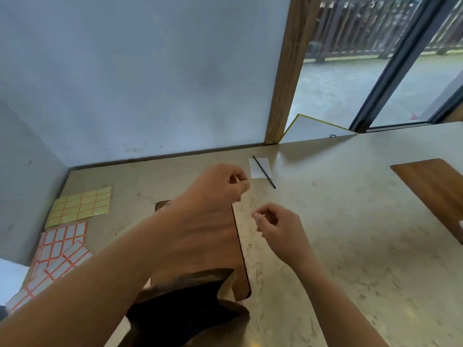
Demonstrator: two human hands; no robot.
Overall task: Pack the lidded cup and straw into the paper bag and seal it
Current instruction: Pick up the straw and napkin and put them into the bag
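Observation:
A brown paper bag (190,304) stands open at the bottom centre, its dark inside showing; what is in it I cannot make out. A thin black straw (264,172) lies on the counter at the back, across a small white paper (260,167). My left hand (220,186) hovers above the wooden board, fingers curled in, just left of the straw. My right hand (273,221) hangs lower and to the right with fingers loosely curled, thumb and forefinger close. Neither hand visibly holds anything. No lidded cup shows.
A wooden board (240,259) lies under the bag. Yellow label sheets (80,205) and red-edged white label sheets (57,249) lie at the left. A second wooden board (433,191) sits at the right. A white wall panel and wooden post stand behind the counter (350,234).

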